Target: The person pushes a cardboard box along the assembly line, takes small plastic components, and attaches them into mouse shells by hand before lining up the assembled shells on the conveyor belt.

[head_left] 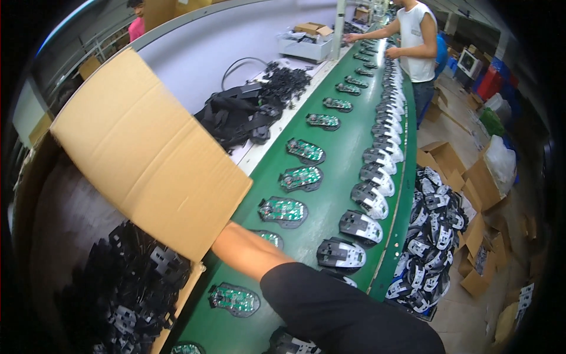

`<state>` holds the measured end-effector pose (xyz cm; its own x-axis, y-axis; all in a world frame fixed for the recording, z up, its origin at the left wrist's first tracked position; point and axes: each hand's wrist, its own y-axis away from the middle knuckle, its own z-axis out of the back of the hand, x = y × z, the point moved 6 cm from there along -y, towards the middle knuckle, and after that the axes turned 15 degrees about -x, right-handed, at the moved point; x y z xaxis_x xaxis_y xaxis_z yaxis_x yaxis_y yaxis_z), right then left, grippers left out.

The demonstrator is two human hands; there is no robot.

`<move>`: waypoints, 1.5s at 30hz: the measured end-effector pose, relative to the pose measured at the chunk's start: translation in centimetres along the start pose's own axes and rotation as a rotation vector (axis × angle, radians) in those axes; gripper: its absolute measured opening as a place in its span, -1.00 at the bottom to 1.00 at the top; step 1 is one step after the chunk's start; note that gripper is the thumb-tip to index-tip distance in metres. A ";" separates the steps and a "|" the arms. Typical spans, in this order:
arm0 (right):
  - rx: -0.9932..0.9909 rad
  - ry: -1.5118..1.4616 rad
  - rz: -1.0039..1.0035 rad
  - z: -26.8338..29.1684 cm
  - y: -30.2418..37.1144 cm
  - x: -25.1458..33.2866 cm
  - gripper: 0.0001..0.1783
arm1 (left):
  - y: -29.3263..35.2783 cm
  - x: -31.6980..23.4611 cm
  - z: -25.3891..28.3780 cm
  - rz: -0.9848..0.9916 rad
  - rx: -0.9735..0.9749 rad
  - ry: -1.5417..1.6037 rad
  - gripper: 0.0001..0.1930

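Note:
My right forearm (250, 252), in a black sleeve, crosses the green conveyor belt (330, 200) from the lower right. It runs in behind a large cardboard flap (156, 159), which hides the hand and fingers, so what they touch or hold cannot be seen. Below the flap is a cardboard box heaped with black and grey plastic parts (127, 295). Beside the forearm, a computer mouse base with a green circuit board (236, 300) lies on the belt, one of several in a row. A row of white-and-black mouse shells (342, 253) runs along the belt's right side. My left hand is out of sight.
Black pouches (236, 115) and a pile of small black parts (286, 82) lie on the ledge left of the belt. A heap of mouse shells (427, 242) and cardboard boxes (477, 253) stand at the right. A person in a white top (417, 44) works at the far end.

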<state>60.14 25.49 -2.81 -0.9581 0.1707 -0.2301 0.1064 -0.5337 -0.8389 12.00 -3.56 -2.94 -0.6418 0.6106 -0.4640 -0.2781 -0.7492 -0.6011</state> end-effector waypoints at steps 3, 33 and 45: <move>-0.038 -0.122 -0.032 2.0 0.8 1.8 -0.57 | -0.5 0.8 3.6 0.013 -0.001 -0.137 -0.71; -0.083 -0.201 0.004 -0.6 -0.6 -4.6 -0.60 | -2.1 3.9 -8.5 -0.320 0.042 0.123 -0.68; -0.095 -0.290 -0.072 -0.1 1.4 -4.8 -0.61 | -2.3 4.4 -6.5 -0.264 0.061 0.083 -0.71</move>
<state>64.93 24.03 -2.95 -0.9985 -0.0456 -0.0295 0.0468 -0.4471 -0.8932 14.49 2.48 -7.87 -0.4815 0.8038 -0.3493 -0.4724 -0.5738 -0.6691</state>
